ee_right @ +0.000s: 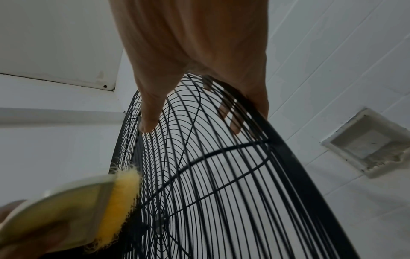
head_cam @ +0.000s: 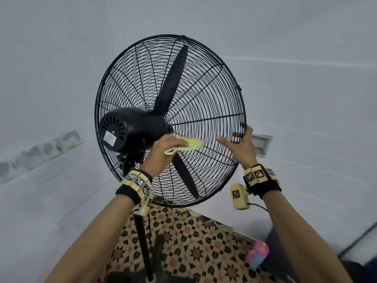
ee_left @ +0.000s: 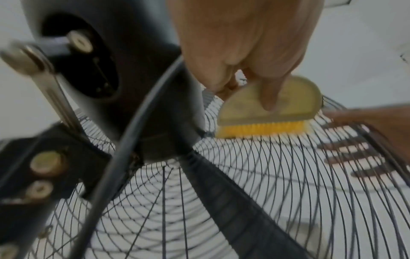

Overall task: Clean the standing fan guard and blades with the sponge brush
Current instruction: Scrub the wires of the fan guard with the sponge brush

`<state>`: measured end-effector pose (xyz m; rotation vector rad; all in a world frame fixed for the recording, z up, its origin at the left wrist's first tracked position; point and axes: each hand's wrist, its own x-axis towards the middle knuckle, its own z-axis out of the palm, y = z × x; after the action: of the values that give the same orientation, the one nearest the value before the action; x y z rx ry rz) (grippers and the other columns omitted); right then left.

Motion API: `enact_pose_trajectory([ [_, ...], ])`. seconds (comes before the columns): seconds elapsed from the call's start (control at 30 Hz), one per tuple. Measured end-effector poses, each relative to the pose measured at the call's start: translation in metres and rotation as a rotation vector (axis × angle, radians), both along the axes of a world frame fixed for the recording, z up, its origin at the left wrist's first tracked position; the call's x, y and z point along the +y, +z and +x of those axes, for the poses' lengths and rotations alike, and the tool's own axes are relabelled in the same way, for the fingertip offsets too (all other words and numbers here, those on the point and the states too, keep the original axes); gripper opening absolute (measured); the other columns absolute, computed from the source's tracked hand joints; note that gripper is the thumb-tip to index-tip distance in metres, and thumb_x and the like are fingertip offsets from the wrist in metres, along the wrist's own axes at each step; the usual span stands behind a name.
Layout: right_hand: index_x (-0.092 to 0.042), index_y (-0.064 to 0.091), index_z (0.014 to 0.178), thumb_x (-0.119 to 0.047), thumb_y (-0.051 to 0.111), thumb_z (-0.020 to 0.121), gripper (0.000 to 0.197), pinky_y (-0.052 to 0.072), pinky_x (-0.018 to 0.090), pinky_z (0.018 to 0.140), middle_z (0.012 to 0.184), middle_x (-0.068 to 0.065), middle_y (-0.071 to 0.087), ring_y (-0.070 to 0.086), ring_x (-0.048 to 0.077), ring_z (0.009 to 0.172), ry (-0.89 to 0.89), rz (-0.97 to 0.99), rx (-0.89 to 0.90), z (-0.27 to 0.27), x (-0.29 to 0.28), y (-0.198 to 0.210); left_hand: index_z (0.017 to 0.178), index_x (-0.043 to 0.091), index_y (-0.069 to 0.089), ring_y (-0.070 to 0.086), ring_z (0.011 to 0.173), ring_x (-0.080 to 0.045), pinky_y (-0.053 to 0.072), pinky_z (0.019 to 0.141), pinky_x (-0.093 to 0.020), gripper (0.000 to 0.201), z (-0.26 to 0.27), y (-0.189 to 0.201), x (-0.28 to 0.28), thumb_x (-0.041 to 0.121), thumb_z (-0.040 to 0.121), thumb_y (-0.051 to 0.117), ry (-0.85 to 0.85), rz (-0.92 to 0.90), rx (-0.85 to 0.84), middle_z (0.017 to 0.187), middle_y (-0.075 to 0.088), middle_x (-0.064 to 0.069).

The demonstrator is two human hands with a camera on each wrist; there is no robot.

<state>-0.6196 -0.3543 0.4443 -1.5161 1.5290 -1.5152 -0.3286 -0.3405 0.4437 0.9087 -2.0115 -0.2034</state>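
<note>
Centre frame, our left hand (head_cam: pixel 167 145) grips sponge brush (head_cam: pixel 191 146), level on guard (head_cam: pixel 238 87); right hand (head_cam: pixel 242 144) splayed at right rim.

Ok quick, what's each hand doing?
Left hand: holding the sponge brush.
Right hand: open, steadying the fan guard.
</note>
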Motion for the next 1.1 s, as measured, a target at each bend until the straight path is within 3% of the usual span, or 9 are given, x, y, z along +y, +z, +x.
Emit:
enact_pose_trajectory([
  [0.23,-0.041,0.023,0.139,-0.069,0.087,0.061,0.104,0.045,0.044,0.107,0.138,-0.001,0.053,0.052,0.02,0.126,0.0,0.023,0.005,-0.006,0.006,0.0,0.121,0.012,0.077,0.062,0.115,-0.011,0.051,0.106,-0.026,0.038,-0.013,0.033,-0.026,-0.008,0.09,0.072,0.056,-0.166,0.095,0.124,0.072,-0.005],
  [0.33,-0.038,0.024,0.144,-0.076,0.084,0.058,0.111,0.043,0.048,0.11,0.145,0.003,0.051,0.05,0.023,0.132,0.02,0.029,0.003,-0.004,0.007,0.001,0.118,0.013,0.078,0.064,0.109,-0.017,0.052,0.103,-0.033,0.035,-0.012,0.027,-0.027,-0.007,0.089,0.073,0.015,-0.126,-0.097,0.117,0.073,-0.008],
  [0.43,-0.038,0.024,0.144,-0.077,0.076,0.067,0.101,0.043,0.043,0.107,0.136,-0.005,0.053,0.052,0.019,0.126,0.004,0.026,-0.002,-0.004,0.009,0.001,0.11,0.02,0.079,0.066,0.099,-0.012,0.057,0.095,-0.039,0.022,0.006,0.014,-0.024,0.008,0.092,0.075,-0.094,0.063,-0.345,0.106,0.073,0.004],
  [0.5,-0.034,0.024,0.146,-0.08,0.063,0.077,0.091,0.045,0.045,0.106,0.129,-0.009,0.053,0.054,0.021,0.124,0.002,0.023,-0.014,-0.003,0.009,0.0,0.115,0.024,0.078,0.065,0.105,-0.006,0.055,0.099,-0.032,0.028,0.01,0.016,-0.026,0.007,0.093,0.074,-0.113,0.041,-0.257,0.112,0.071,0.009],
  [0.6,-0.033,0.025,0.147,-0.08,0.05,0.087,0.08,0.044,0.056,0.11,0.126,-0.009,0.054,0.055,0.024,0.124,0.006,0.031,-0.037,0.0,0.01,0.001,0.122,0.019,0.076,0.061,0.116,-0.004,0.046,0.106,-0.02,0.04,-0.007,0.025,-0.031,-0.006,0.091,0.071,-0.017,-0.17,0.088,0.123,0.069,0.008],
  [0.7,-0.032,0.026,0.148,-0.078,0.051,0.088,0.079,0.04,0.053,0.112,0.129,-0.007,0.055,0.051,0.02,0.125,0.005,0.037,-0.044,0.001,0.013,0.003,0.12,0.016,0.078,0.057,0.11,-0.006,0.043,0.103,-0.013,0.039,-0.015,0.02,-0.029,-0.008,0.09,0.071,-0.024,-0.158,-0.027,0.122,0.067,0.006],
  [0.83,-0.035,0.029,0.14,-0.079,0.05,0.086,0.073,0.039,0.046,0.111,0.134,-0.003,0.055,0.051,0.017,0.122,-0.02,0.016,-0.049,-0.001,0.015,0.001,0.12,0.019,0.079,0.061,0.107,-0.013,0.052,0.101,-0.035,0.034,-0.002,0.026,-0.023,0.001,0.092,0.073,-0.17,-0.025,-0.335,0.116,0.07,0.002],
  [1.0,-0.03,0.028,0.145,-0.077,0.048,0.089,0.076,0.045,0.04,0.097,0.115,-0.014,0.058,0.059,0.014,0.11,-0.028,-0.009,0.026,0.006,0.015,0.002,0.122,0.015,0.077,0.059,0.108,-0.016,0.05,0.097,-0.03,0.037,-0.024,0.052,-0.03,-0.006,0.093,0.069,-0.085,-0.212,-0.01,0.116,0.069,-0.002],
  [1.1,-0.033,0.027,0.144,-0.077,0.044,0.092,0.07,0.041,0.039,0.099,0.123,-0.018,0.053,0.054,0.019,0.119,-0.015,-0.005,-0.009,0.003,0.017,0.003,0.118,0.016,0.079,0.057,0.102,-0.013,0.052,0.093,-0.037,0.04,-0.025,0.03,-0.024,-0.01,0.089,0.072,-0.164,-0.135,-0.156,0.109,0.069,-0.002],
])
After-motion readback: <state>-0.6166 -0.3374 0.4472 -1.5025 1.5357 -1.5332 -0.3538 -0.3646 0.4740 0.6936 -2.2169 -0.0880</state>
